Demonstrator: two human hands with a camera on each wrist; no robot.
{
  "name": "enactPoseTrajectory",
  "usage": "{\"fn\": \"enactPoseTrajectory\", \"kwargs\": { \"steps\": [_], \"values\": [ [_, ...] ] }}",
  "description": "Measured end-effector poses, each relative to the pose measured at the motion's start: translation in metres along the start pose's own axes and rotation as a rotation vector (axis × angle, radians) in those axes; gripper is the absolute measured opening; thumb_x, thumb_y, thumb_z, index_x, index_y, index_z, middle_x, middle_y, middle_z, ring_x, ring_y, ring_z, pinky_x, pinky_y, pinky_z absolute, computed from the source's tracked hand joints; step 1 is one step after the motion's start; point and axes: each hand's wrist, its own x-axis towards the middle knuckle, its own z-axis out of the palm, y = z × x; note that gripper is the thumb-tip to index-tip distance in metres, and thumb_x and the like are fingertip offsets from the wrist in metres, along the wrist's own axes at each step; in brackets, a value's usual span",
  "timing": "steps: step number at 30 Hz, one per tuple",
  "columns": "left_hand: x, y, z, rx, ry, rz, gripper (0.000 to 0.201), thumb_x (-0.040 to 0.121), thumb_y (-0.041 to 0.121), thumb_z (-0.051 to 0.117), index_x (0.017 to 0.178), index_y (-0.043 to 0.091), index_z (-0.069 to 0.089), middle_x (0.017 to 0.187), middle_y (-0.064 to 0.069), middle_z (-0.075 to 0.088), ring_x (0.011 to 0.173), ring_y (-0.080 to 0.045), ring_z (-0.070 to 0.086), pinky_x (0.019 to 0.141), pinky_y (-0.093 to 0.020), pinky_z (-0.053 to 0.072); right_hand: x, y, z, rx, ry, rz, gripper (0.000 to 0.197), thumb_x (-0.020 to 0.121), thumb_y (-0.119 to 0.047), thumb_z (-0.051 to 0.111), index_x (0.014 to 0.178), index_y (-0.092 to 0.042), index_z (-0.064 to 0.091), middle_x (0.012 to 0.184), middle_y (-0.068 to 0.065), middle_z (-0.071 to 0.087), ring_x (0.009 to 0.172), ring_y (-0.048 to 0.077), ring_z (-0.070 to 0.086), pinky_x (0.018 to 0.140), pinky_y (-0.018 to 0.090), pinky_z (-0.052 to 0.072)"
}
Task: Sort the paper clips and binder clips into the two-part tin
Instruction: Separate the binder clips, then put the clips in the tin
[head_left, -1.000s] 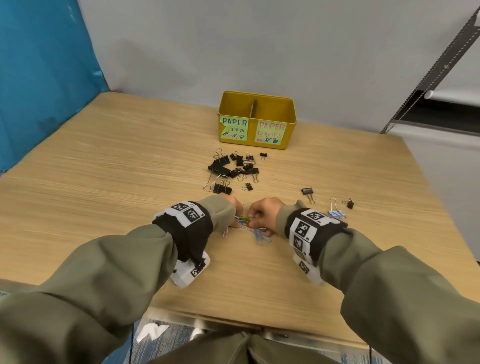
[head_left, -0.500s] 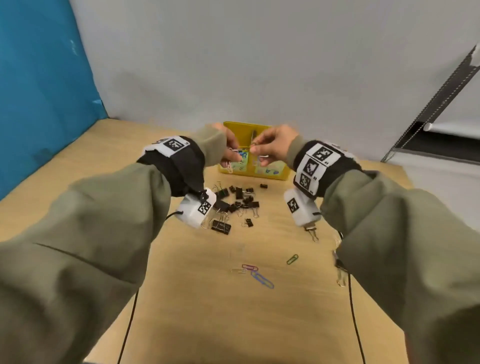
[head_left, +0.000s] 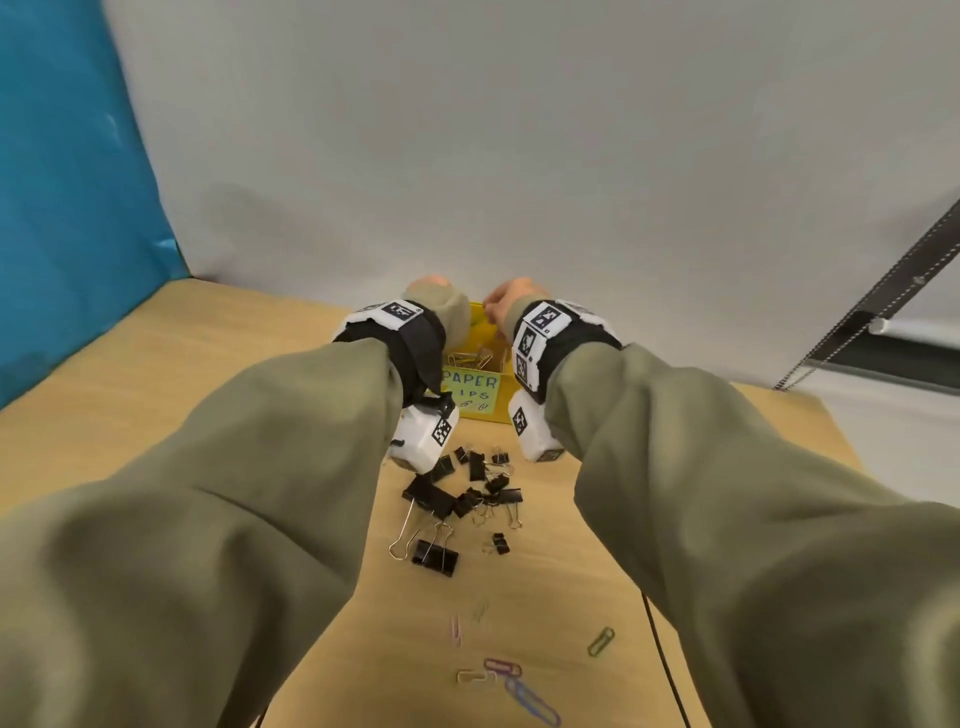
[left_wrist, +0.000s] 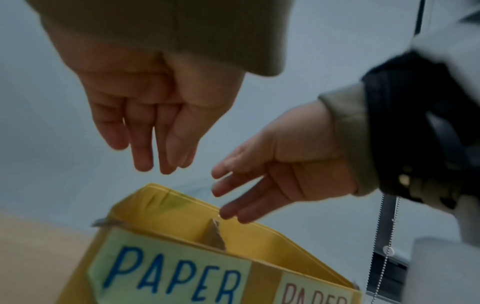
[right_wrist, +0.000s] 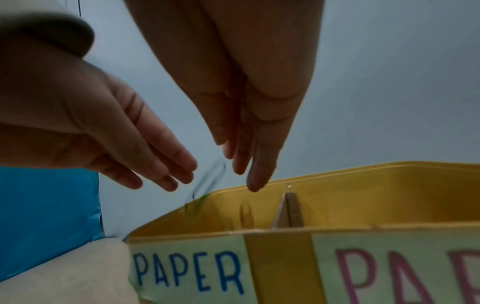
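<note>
The yellow two-part tin (head_left: 478, 419) stands at the table's far side, with a cardboard divider (right_wrist: 288, 209). Its left compartment, labelled PAPER CLIPS, holds gold paper clips (head_left: 472, 358). My left hand (left_wrist: 166, 160) and right hand (right_wrist: 244, 164) hover side by side just above that left compartment, fingers straight and pointing down, holding nothing. A blurred streak of falling paper clips (right_wrist: 205, 185) drops from between the hands into the tin. Black binder clips (head_left: 467, 488) lie heaped on the table in front of the tin. Several coloured paper clips (head_left: 501, 667) lie nearer to me.
A green paper clip (head_left: 601, 642) lies apart at the right. A blue panel (head_left: 67, 208) stands at the left and a grey wall behind the tin. A beaded cord (head_left: 831, 338) hangs at the right.
Both hands lifted paper clips from the near table, carried them forward over the tin's left compartment, and opened. The clips have left the fingers and are falling.
</note>
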Motion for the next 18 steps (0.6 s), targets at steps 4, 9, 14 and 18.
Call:
{"fn": "enactPoseTrajectory", "kwargs": {
  "steps": [4,9,14,18],
  "values": [
    [-0.009,-0.007,-0.007,-0.034,-0.032,-0.006,0.027,0.094,0.012,0.052,0.116,0.003,0.065,0.119,-0.017,0.062,0.109,-0.029,0.06,0.093,-0.03,0.048,-0.011,0.007,-0.005,0.054,0.033,0.026,0.032,0.096,-0.011,0.047,0.125,-0.009,0.06,0.125,0.011,0.063,0.116,0.028,0.059,0.103,0.037,0.046],
    [-0.09,-0.016,-0.012,-0.064,-0.184,0.171,0.013,0.084,0.014,0.067,0.097,0.014,0.065,0.095,-0.005,0.062,0.087,-0.017,0.056,0.083,-0.022,0.048,-0.087,0.035,0.002,0.136,-0.132,0.016,0.014,0.093,-0.015,0.055,0.102,-0.007,0.061,0.072,0.006,0.062,0.06,0.018,0.061,0.062,0.033,0.058],
    [-0.172,-0.051,0.039,0.189,-0.674,0.295,0.019,0.078,0.012,0.072,0.097,0.011,0.073,0.084,-0.001,0.073,0.076,-0.015,0.064,0.078,-0.028,0.057,-0.165,0.085,0.045,-0.192,-0.611,0.023,0.024,0.089,-0.003,0.054,0.108,0.002,0.066,0.081,0.012,0.063,0.059,0.018,0.056,0.049,0.023,0.051],
    [-0.193,-0.061,0.087,0.477,-0.598,0.263,0.034,0.092,0.016,0.049,0.123,0.006,0.06,0.125,-0.01,0.062,0.115,-0.026,0.059,0.097,-0.031,0.045,-0.194,0.107,0.08,-0.552,-0.555,-0.113,0.029,0.089,-0.025,0.054,0.116,-0.028,0.065,0.112,-0.002,0.066,0.104,0.02,0.06,0.102,0.048,0.042]
  ]
}}
